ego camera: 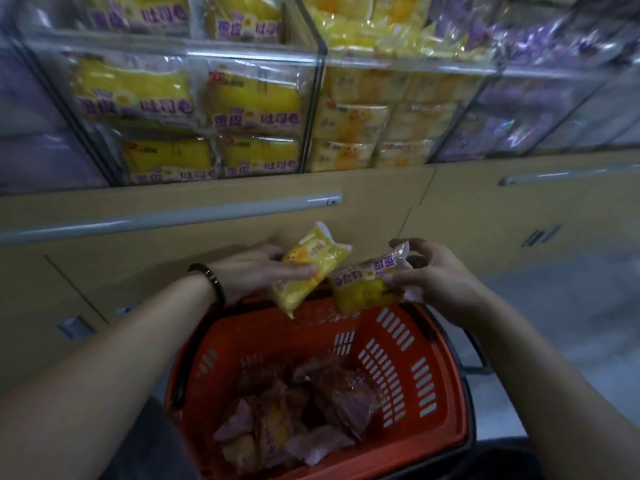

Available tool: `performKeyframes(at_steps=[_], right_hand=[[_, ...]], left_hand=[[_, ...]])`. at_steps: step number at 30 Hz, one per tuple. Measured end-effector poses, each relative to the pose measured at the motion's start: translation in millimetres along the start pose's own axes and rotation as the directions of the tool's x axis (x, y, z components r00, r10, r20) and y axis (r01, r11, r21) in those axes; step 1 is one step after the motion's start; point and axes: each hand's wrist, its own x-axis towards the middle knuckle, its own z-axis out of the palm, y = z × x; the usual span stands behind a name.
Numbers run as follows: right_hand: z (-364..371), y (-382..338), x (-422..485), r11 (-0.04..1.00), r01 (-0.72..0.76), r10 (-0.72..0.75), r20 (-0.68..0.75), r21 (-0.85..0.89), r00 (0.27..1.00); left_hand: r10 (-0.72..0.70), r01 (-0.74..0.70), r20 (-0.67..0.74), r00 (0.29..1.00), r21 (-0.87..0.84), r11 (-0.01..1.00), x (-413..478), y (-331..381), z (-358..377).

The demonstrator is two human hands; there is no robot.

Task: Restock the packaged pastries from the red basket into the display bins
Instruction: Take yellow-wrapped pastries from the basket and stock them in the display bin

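A red basket [436, 341] stands low in front of me with several packaged pastries [294, 424] heaped in its bottom. Above its far rim, my left hand [256, 271] grips a yellow pastry pack [308, 268] that tilts down to the left. Just to its right, my right hand [436, 275] pinches a yellow pack with a pink label [363, 289] by its upper end. Clear display bins [322, 64] fill the shelf above, stacked with yellow packs [252, 98] on the left and paler yellow packs [349, 126] in the middle.
Purple packs [519, 123] fill the bins at right, and pale purple ones sit at far left. Beige cabinet fronts with grey bar handles [166, 216] run below the bins. Grey floor [571, 313] lies to the right of the basket.
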Motion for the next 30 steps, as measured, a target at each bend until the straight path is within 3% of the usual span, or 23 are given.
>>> performKeyframes(at_steps=[2,4,7,12,15,20,22,25,30], right_hand=[[0,0,1,0.990,0.033,-0.041,0.054,0.140,0.998],[6,-5,-3,0.962,0.060,-0.085,0.085,0.267,0.993],[24,-14,-9,0.919,0.140,-0.154,0.011,0.370,0.988],[51,-14,-9,0.908,0.228,-0.144,-0.250,0.351,0.958],[59,-14,-8,0.873,0.225,-0.140,-0.219,0.433,0.965],[72,-16,-20,0.941,0.262,-0.253,-0.069,0.212,0.965],[77,-19,-25,0.927,0.337,-0.323,-0.105,0.166,0.940],[80,-32,-39,0.893,0.441,-0.430,-0.117,0.089,0.895],[81,-67,-60,0.792,0.610,-0.603,-0.148,0.006,0.784]], left_hand=[[0.087,-0.049,0.110,0.990,-0.310,0.950,1,1,6],[0.190,-0.097,0.184,0.964,-0.425,0.900,0,6,15],[0.279,-0.193,0.182,0.943,-0.386,0.902,-4,12,24],[0.300,-0.271,0.059,0.952,-0.291,0.917,-10,18,41],[0.321,-0.314,-0.028,0.947,-0.303,0.900,-14,23,42],[0.347,-0.370,-0.131,0.929,-0.269,0.889,-29,39,37],[0.345,-0.360,-0.105,0.933,-0.214,0.908,-38,48,33],[0.413,-0.413,-0.040,0.910,0.027,0.911,-67,69,17],[0.494,-0.505,0.130,0.860,0.359,0.785,-137,116,-38]])
